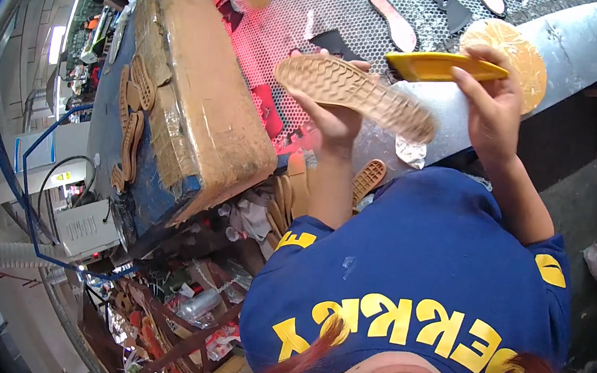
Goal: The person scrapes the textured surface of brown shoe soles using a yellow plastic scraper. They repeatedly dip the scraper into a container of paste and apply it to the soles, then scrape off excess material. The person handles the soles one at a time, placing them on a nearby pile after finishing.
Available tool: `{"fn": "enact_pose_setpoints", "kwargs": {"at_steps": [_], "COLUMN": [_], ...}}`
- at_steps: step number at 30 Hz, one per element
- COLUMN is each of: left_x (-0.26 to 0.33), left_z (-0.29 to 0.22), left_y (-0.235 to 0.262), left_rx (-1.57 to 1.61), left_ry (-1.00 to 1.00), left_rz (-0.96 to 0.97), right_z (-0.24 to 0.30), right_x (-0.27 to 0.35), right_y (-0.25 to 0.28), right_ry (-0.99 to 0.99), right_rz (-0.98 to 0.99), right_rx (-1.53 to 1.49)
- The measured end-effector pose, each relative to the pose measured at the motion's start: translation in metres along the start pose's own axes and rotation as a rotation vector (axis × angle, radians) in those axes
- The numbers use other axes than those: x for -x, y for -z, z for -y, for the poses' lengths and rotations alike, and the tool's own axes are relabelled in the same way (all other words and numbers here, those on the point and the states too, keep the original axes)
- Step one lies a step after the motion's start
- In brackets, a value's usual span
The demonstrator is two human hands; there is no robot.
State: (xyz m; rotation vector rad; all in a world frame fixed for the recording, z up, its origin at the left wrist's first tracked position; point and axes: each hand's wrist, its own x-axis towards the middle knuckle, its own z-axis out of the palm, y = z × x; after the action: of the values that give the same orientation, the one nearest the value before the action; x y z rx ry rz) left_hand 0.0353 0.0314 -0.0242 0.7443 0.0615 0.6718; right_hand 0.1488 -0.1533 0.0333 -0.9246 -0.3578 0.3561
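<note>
The left hand [332, 118] grips a tan sole [355, 93] tread-up, its fingers [304, 95] curled under it and pinching its near edge. Just right of those fingers, the right hand [493, 100] has its fingers [477, 78] pressed around a yellow tool [440, 66], held just above the sole's far end. Beyond both sets of fingers runs a mesh surface [325, 5] carrying dark pieces [449, 4] and insoles [393, 19]; a round orange disc [523, 54] lies behind the right fingers.

taped cardboard box [189, 93] | mesh conveyor [342, 0] | round orange disc [523, 54]
</note>
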Motion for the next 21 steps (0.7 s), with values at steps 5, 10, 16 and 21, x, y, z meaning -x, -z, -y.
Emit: {"fn": "enact_pose_setpoints", "kwargs": {"at_steps": [5,10,16,21], "left_x": [-0.011,-0.002,0.013,0.011], "left_z": [-0.013,-0.018,-0.027,-0.018], "left_y": [-0.003,-0.016,-0.015,-0.014], "left_rx": [0.138,0.266,0.264,0.271], "left_ry": [0.373,0.446,0.589,0.63], "left_rz": [0.005,0.229,0.04,0.014], "right_z": [-0.018,-0.049,-0.05,-0.054], "right_x": [-0.016,-0.03,0.005,-0.023], "right_y": [-0.021,-0.035,-0.02,-0.034], "right_ry": [0.366,0.657,0.371,0.625], "right_rz": [0.375,0.479,0.727,0.515], "right_rx": [0.363,0.773,0.508,0.676]}}
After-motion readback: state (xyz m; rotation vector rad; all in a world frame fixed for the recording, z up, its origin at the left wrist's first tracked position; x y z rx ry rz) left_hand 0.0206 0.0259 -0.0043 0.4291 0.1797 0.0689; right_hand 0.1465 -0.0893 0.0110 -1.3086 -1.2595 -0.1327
